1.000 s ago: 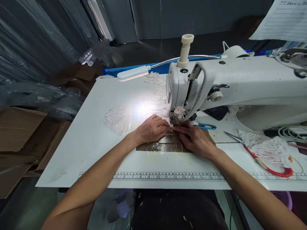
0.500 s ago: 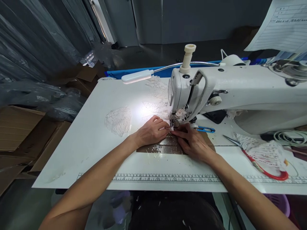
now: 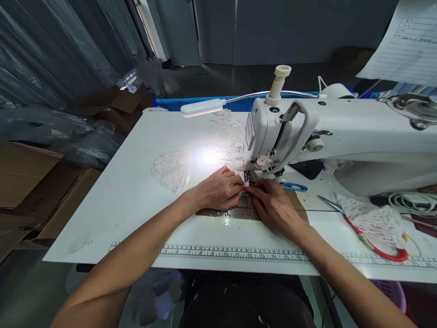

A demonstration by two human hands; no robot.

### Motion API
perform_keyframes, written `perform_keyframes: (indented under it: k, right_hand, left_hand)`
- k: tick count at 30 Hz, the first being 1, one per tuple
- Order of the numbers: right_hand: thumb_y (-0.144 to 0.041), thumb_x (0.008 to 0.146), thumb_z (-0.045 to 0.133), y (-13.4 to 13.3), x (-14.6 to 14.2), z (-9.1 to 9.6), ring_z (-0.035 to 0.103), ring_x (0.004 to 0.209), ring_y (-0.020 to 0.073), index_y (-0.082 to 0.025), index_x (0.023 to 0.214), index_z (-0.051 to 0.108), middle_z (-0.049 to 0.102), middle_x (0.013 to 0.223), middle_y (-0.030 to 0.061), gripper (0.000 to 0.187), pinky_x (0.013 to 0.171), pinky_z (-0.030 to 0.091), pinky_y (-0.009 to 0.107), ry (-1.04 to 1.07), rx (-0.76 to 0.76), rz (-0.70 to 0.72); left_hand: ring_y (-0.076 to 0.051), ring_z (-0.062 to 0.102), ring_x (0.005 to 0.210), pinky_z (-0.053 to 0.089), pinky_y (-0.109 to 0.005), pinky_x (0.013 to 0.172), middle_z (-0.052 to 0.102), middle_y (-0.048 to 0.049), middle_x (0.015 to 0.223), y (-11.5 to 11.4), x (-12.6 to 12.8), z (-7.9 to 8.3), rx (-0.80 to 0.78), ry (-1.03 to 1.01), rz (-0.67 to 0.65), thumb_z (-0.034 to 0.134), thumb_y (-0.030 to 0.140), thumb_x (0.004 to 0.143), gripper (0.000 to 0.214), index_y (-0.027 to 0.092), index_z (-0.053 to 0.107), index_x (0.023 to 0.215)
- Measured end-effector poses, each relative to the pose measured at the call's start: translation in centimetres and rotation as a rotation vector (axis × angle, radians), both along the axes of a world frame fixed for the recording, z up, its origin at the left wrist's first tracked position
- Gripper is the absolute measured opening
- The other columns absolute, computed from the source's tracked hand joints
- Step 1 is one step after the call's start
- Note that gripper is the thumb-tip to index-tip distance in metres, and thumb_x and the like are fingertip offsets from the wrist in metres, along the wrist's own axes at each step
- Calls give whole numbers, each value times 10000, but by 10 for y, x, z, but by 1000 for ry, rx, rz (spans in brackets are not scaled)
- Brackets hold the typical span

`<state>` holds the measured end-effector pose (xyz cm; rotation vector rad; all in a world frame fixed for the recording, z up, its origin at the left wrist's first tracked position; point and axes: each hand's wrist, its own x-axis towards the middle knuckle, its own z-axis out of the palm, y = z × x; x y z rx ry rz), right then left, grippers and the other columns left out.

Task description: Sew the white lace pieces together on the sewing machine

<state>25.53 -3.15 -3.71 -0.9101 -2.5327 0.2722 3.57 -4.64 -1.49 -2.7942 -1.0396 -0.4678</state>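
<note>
In the head view, my left hand [image 3: 221, 189] is closed at the front of the sewing machine [image 3: 269, 127], its fingertips on a small piece of white lace [image 3: 246, 183] by the needle. From the other side my right hand [image 3: 275, 202] pinches the same lace between thumb and forefinger. Most of that piece is hidden by my fingers and the presser foot. Beneath both hands lies a brown plate [image 3: 221, 213] with bits of thread on it. More white lace [image 3: 225, 152] spreads behind my left hand, and a separate lace piece [image 3: 171, 170] lies to the left.
Red-handled scissors [image 3: 362, 234] rest at the right, partly under a lace piece [image 3: 373, 218]. A blue thread snipper [image 3: 294, 187] lies right of the needle. A lamp [image 3: 202, 108] lights the white table [image 3: 129, 191]. Cardboard boxes [image 3: 64, 200] stand at the left.
Both hands stay at the needle, with the left fingers shifted slightly on the lace. The whole view has moved a little, so the machine appears farther right.
</note>
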Motion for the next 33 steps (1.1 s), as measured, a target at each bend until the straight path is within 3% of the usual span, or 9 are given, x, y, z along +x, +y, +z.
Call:
perform_keyframes:
  k: [8,18,23,26,30,33]
  right_hand:
    - [-148,887,418,-2,-3,4,509,984,284,-162,1185,601,580,1062,153,350,814,470,446,-64,71,7]
    - [-91,858,400,-2,-11,13,499,934,279,-125,1246,527,555,1050,176,410,771,440,402,-297,139,-34]
    - [-92,860,391,-5,-18,19,500,848,276,-122,1180,568,563,983,188,367,743,427,415,-406,182,-86]
    - [-98,869,384,-5,-19,19,506,854,292,-122,1157,579,572,949,194,348,754,432,440,-376,148,-79]
    - [-174,928,357,-1,-11,18,537,918,291,-141,1154,578,596,998,181,318,787,456,426,-182,40,-16]
    - [-321,966,350,7,-1,20,585,822,245,-178,1138,592,621,1040,144,330,675,474,353,-88,-103,-58]
  left_hand:
    - [-182,558,815,398,-358,797,639,-93,1024,-2,-1,4,-23,71,26,445,257,909,265,136,672,968]
    - [-214,551,891,386,-388,849,598,-113,1118,0,-4,4,-57,126,62,419,314,923,312,134,652,1026]
    - [-220,538,901,385,-379,831,582,-115,1139,2,-5,5,-90,118,76,428,321,909,312,129,650,1015]
    - [-219,532,876,385,-369,789,579,-117,1128,2,-4,7,-100,92,82,461,319,895,321,122,631,1083]
    - [-214,520,851,373,-359,759,578,-123,1104,2,-4,10,-113,107,89,438,325,909,373,100,600,1158]
    - [-216,511,849,362,-362,763,571,-129,1113,3,-4,10,-120,124,99,427,354,918,409,86,587,1182]
